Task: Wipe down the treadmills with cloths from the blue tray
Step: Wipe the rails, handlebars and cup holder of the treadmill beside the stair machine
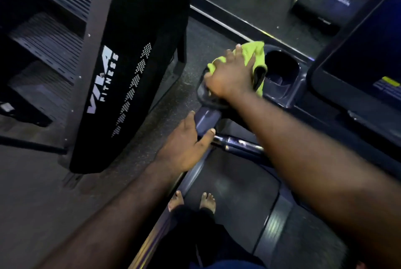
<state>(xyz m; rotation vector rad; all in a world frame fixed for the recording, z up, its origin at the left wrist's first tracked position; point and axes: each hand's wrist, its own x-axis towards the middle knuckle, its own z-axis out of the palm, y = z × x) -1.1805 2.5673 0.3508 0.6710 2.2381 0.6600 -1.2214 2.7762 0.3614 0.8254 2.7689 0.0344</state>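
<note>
Mid-wipe: my right hand, fingers spread, presses the lime-green fabric cloth left of the dark round plastic cupholder. My left hand grips the dark-blue tubular handrail, likely next to wipe.

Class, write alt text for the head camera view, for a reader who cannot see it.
A person's right hand presses a green cloth onto the end of a treadmill console, beside its cup holder, while the left hand grips the handrail. Bare feet stand on the belt; a black VIA FITNESS panel stands left.
</note>
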